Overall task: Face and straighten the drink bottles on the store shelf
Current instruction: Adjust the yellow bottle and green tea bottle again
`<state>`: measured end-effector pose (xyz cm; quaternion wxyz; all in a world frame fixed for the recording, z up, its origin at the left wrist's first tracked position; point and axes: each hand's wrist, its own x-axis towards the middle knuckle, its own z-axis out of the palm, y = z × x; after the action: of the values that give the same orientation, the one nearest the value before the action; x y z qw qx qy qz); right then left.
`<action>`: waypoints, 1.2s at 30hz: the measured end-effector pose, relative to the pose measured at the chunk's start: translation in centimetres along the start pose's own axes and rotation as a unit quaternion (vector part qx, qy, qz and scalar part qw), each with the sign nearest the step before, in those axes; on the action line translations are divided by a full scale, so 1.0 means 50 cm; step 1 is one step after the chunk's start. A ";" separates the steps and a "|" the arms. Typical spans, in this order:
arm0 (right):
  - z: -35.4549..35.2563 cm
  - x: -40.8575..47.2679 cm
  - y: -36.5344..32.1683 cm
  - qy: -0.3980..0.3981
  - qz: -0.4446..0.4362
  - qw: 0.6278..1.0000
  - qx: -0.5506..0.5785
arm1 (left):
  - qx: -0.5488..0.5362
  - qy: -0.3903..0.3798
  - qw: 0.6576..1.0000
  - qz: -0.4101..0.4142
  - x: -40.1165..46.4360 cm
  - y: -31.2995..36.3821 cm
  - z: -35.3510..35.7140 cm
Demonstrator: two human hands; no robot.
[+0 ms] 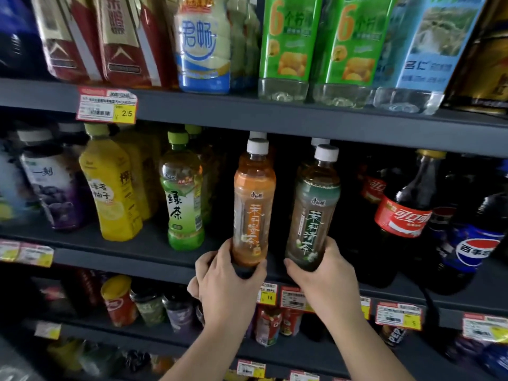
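Left hand grips orange bottle at its base; right hand grips green bottle likewise; both upright, labels facing near, just beside each other at the shelf edge.

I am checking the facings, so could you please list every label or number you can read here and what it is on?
"绿茶": green-label bottle.
"茉莉蜜茶": orange-label bottle, in the left hand's grip.
"茉莉清茶": dark green-label bottle, in the right hand's grip.
"君畅": white bottle, top shelf.
"6": green bottles.
"2.5": price tag.
"14": price tag.
Other tags' print: too small or blurred.
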<state>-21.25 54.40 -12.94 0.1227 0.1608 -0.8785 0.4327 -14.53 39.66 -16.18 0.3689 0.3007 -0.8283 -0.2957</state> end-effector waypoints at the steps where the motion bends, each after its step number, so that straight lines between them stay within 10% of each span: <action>1: -0.002 -0.001 -0.001 -0.001 0.001 1.000 0.000 | -0.001 -0.002 1.000 0.004 -0.001 0.000 -0.001; 22: -0.014 -0.026 0.017 0.046 -0.062 0.996 0.052 | -0.044 -0.065 0.997 -0.011 -0.009 -0.003 -0.037; 28: 0.021 -0.093 0.010 0.184 -0.180 0.966 0.030 | -0.153 0.028 0.988 -0.019 -0.002 -0.074 -0.103; 36: 0.165 -0.129 -0.149 0.087 -0.199 0.975 0.052 | -0.069 0.121 0.985 -0.099 0.156 -0.237 -0.208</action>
<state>-13.05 44.67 -14.80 0.2733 0.3004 -0.7914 0.4569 -7.29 23.65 -15.51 0.4549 0.3883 -0.7217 -0.3486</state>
